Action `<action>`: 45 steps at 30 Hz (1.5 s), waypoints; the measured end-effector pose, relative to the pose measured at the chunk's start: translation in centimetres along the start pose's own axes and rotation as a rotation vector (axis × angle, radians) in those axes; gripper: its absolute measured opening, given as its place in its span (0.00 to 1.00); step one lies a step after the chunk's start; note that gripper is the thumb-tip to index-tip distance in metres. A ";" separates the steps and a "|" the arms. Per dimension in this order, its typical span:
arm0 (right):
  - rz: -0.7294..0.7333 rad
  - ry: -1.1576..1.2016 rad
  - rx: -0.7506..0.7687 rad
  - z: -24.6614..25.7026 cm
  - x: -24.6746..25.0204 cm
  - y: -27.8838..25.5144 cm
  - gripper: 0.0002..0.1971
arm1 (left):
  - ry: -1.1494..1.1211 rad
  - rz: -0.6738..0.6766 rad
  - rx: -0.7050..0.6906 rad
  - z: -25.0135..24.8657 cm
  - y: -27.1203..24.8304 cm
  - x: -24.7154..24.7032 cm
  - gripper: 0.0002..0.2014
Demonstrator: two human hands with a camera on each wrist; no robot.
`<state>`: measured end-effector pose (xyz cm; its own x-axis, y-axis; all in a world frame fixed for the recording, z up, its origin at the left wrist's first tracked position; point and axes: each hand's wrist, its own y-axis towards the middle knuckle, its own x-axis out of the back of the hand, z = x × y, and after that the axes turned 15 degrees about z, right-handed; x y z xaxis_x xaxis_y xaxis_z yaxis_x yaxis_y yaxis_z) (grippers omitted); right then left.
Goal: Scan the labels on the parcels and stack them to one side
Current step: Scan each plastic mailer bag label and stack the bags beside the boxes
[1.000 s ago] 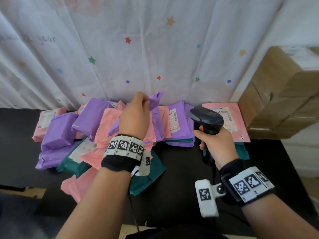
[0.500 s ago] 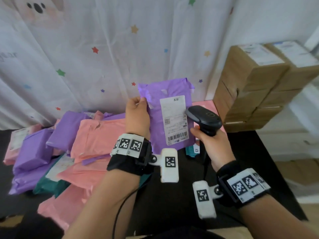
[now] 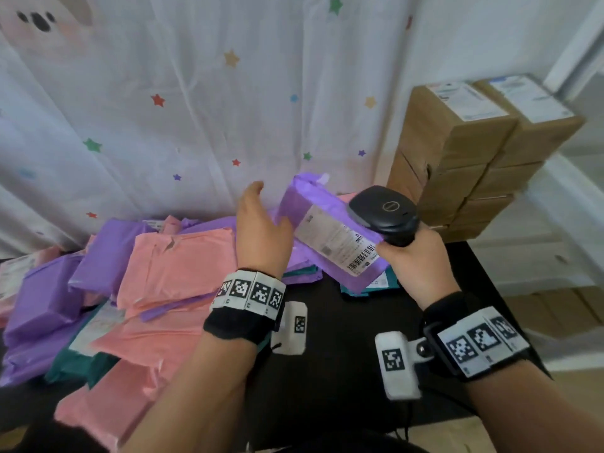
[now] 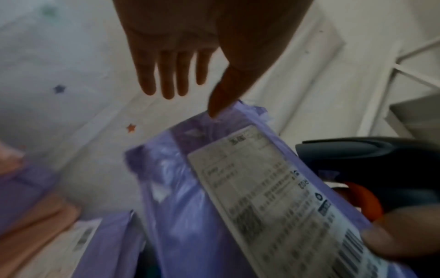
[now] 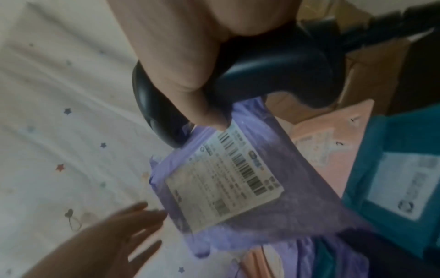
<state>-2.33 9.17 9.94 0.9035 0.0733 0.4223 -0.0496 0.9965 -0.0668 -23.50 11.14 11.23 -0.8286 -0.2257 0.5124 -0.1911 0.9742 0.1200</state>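
Head view: purple parcel (image 3: 322, 230) in mid-air above the black worktop (image 3: 343, 322), tilted, white label (image 3: 340, 243) facing up. Right hand (image 3: 415, 259) wrapped round the handle of a black scanner (image 3: 384, 210), thumb pinning the parcel's near corner against it. Left hand (image 3: 261, 230) with fingers straight and relaxed, holding nothing, thumb side just beside the parcel's left edge. Heap of pink, purple and teal parcels (image 3: 157, 279) on the left of the worktop; pink and teal ones partly hidden under the held parcel. Stacked cardboard boxes (image 3: 464, 158) at the right, star-printed curtain (image 3: 196, 109) behind.

Left wrist view: left hand (image 4: 176, 56) spread wide, fingers straight; thumb tip at the parcel's (image 4: 190, 188) upper edge, contact not certain. Label (image 4: 273, 197) blurred. Scanner (image 4: 371, 159) at right.

Right wrist view: right hand (image 5: 181, 65) clasping the scanner (image 5: 262, 75), thumb on the label's (image 5: 226, 178) barcode end. Teal parcel (image 5: 400, 169) and pink parcel (image 5: 328, 143) below. Left hand (image 5: 114, 237) empty, fingertips near the purple parcel (image 5: 297, 188).
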 end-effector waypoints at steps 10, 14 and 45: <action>0.013 -0.248 0.132 0.9 -0.4 -1.4 0.14 | 0.736 0.492 -0.119 -1.3 0.0 -0.1 0.02; -0.179 -0.064 0.143 0.4 -0.4 -1.3 0.14 | 0.458 0.492 0.029 0.8 -0.2 -0.9 0.07; 0.024 0.342 -0.056 -0.4 -2.2 -0.7 0.05 | -0.703 0.358 0.461 4.9 -0.2 -3.8 0.13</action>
<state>-4.17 8.31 8.72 0.9932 0.0701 0.0930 -0.0580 0.9903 -0.1263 -22.90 11.83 5.08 -0.9796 -0.0042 -0.2008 0.0731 0.9239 -0.3755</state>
